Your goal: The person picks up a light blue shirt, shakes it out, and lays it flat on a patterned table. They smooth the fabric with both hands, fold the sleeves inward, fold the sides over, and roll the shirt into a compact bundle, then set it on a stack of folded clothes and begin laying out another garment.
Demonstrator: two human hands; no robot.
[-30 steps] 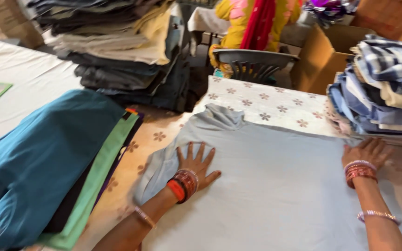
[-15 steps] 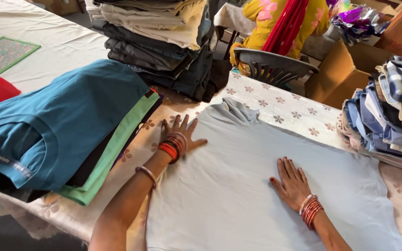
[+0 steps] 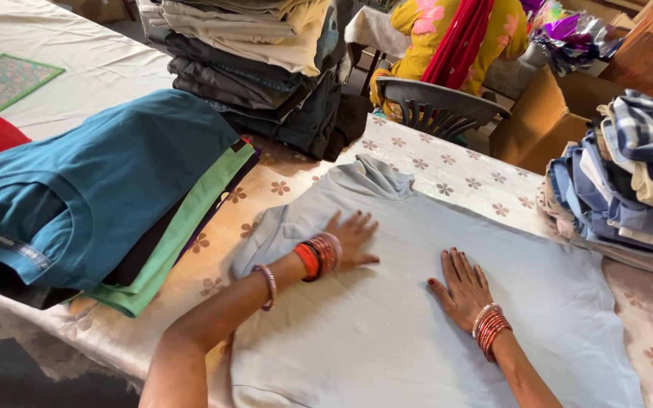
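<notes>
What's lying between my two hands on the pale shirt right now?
Nothing but bare cloth: in the head view, the left hand and right hand both press flat on the pale grey shirt, with only smooth fabric between them.

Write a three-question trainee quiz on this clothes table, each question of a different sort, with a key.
1. True or false: both hands lie flat on the pale grey shirt.
2. Which garment tops the pile beside the left hand? A) teal shirt B) striped towel C) red jacket
3. Fill in: the right hand wears bangles at the ____.

Key: 1 true. 2 A, the teal shirt. 3 wrist.
</notes>
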